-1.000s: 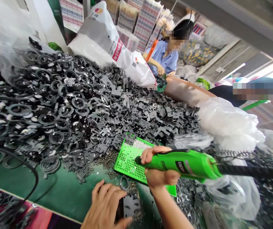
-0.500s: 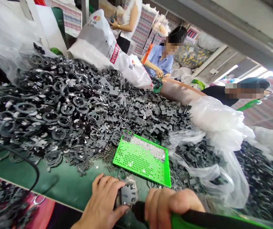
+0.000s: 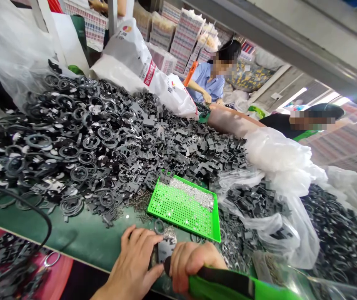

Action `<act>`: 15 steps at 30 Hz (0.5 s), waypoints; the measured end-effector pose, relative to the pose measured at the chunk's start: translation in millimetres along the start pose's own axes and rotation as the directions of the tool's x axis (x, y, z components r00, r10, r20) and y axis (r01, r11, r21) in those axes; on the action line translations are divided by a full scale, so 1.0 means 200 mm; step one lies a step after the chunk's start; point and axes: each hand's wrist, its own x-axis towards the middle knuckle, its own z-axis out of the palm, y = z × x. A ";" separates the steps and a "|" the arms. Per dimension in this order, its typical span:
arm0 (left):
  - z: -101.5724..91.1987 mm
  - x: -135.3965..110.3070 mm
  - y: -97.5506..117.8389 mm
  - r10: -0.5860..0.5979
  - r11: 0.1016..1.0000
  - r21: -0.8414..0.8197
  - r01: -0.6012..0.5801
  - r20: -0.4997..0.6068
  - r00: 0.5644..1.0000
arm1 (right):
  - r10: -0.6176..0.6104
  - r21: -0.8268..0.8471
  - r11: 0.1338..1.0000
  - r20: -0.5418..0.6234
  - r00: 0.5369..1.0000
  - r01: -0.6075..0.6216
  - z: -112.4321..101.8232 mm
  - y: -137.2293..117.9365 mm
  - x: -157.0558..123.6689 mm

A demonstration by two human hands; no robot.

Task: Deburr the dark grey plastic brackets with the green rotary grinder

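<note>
My right hand point(image 3: 193, 260) is wrapped round a green and black electric screwdriver point(image 3: 222, 281). The tool's black nose points left, at a dark grey flat plastic part point(image 3: 165, 249); its tip is hidden behind my fingers. Along the part's left edge, the thumb and fingers of my left hand point(image 3: 136, 256) hold it near the front of the bench. Small metal pieces point(image 3: 169, 234) lie just behind the part, beside a loose dark ring point(image 3: 158, 226). Farther back is a green perforated tray point(image 3: 172, 206) with small silvery pieces point(image 3: 193, 193) along its far side.
A heap of dark rings and brackets point(image 3: 118, 141) covers much of the green bench point(image 3: 72, 237). Clear plastic bags point(image 3: 278, 166) and more dark parts point(image 3: 334, 233) lie right. A black cable point(image 3: 45, 221) loops at left above a pink tub point(image 3: 56, 279). Co-workers sit across.
My right hand and the screwdriver have moved left, over the grey part, and more of the green body shows. My left hand stays nearly in place. A standing person at the back has shifted left.
</note>
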 end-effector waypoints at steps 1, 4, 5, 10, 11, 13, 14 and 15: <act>0.00 0.00 0.00 0.007 1.000 -0.004 -0.007 0.000 1.000 | -0.031 0.063 0.998 0.150 0.988 0.021 0.01 -0.01 0.03; -0.01 0.01 -0.01 0.028 1.000 0.006 -0.028 0.000 1.000 | -0.134 0.212 0.976 0.410 0.902 0.049 0.02 -0.07 0.09; -0.01 0.01 -0.02 0.035 0.999 0.014 -0.035 -0.007 0.999 | -0.142 0.216 0.975 0.403 0.904 0.057 0.02 -0.09 0.10; -0.02 0.02 -0.03 0.073 0.997 0.036 -0.072 -0.023 0.997 | -0.166 0.090 0.981 -0.076 0.983 0.173 -0.01 -0.19 0.17; -0.02 0.02 -0.03 0.070 0.997 0.042 -0.069 -0.022 0.997 | -0.254 0.044 0.962 -0.197 0.947 0.268 -0.01 -0.19 0.21; -0.01 0.02 -0.03 0.071 0.996 0.054 -0.069 -0.027 0.997 | -0.338 -0.032 0.938 -0.322 0.884 0.346 -0.02 -0.15 0.31; -0.01 0.02 -0.04 0.077 0.995 0.061 -0.075 -0.030 0.997 | -0.355 -0.050 0.931 -0.348 0.868 0.361 -0.02 -0.11 0.36; -0.01 0.02 -0.04 0.085 0.994 0.067 -0.083 -0.035 0.996 | -0.353 -0.066 0.933 -0.371 0.859 0.355 -0.03 -0.07 0.41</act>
